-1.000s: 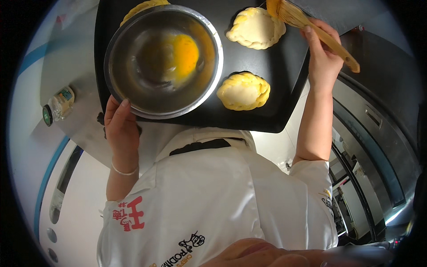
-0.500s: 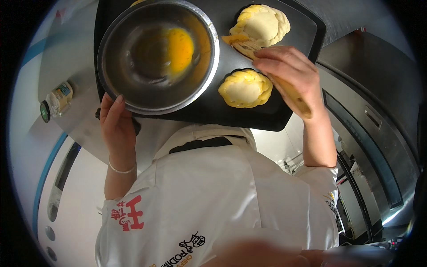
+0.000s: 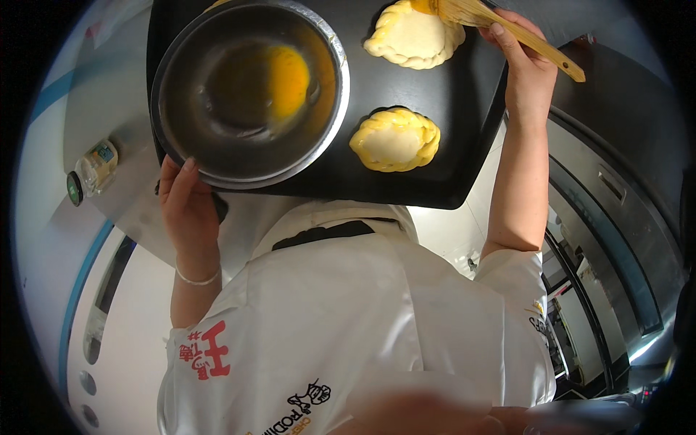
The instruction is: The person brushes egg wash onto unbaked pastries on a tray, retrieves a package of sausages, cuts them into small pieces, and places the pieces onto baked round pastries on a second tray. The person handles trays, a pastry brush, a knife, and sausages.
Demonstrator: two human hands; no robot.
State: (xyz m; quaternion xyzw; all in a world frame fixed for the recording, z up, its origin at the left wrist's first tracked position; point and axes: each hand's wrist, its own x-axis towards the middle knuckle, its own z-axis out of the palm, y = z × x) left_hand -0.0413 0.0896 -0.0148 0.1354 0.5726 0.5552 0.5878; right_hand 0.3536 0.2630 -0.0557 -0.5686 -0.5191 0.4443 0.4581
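The left hand point(image 3: 187, 210) grips the near rim of a round steel bowl point(image 3: 250, 90), thumb hooked over the edge at about 7 o'clock of the bowl, fingers hidden beneath it. Beaten egg point(image 3: 286, 72) pools inside the bowl, toward its 2 o'clock side. The bowl sits over the left part of a black baking tray point(image 3: 464, 138), which rests on a steel counter point(image 3: 101, 101).

The right hand point(image 3: 525, 69) is closed around the wooden handle of a pastry brush point(image 3: 507, 32); the handle end sticks out toward 4 o'clock past the hand, and the bristle end lies at 10 o'clock from it, touching the far pastry point(image 3: 413, 36) at that pastry's upper edge. This far pastry is pale with a crimped border and shows a yellow patch where the bristles meet it.

A second pastry point(image 3: 395, 139) lies on the tray at 6 o'clock from the first, apart from it, and looks glossy yellow around its braided rim. It sits just beside the bowl, at the bowl's 4 o'clock.

A small jar point(image 3: 90, 170) lies on the counter at 9 o'clock from the left hand. A thin bracelet point(image 3: 197, 278) circles the left wrist. The person wears a white jacket point(image 3: 348, 326).
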